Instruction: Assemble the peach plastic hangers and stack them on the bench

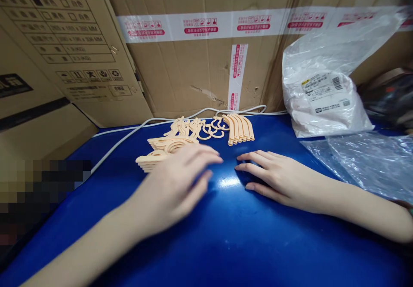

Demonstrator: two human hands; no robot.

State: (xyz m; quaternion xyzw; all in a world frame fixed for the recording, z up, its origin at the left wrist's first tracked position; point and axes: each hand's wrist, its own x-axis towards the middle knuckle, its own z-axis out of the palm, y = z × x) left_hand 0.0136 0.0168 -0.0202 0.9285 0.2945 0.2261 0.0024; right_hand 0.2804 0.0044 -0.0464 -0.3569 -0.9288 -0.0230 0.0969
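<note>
My left hand (180,177) hovers over the blue table (232,244), fingers stretched out and slightly blurred, holding nothing. It is just in front of a pile of peach plastic hanger parts (167,147). My right hand (277,177) lies flat on the table, fingers spread and pointing left, also holding nothing. Behind both hands, more peach parts lie in a row: curved hooks (209,128) and a neat stack of bent strips (240,128).
Large cardboard boxes (200,63) stand behind the table and at the left. A white cable (129,134) runs along the table's back edge. A white plastic bag with labels (322,93) leans at the right, with a clear plastic bag (371,162) in front of it.
</note>
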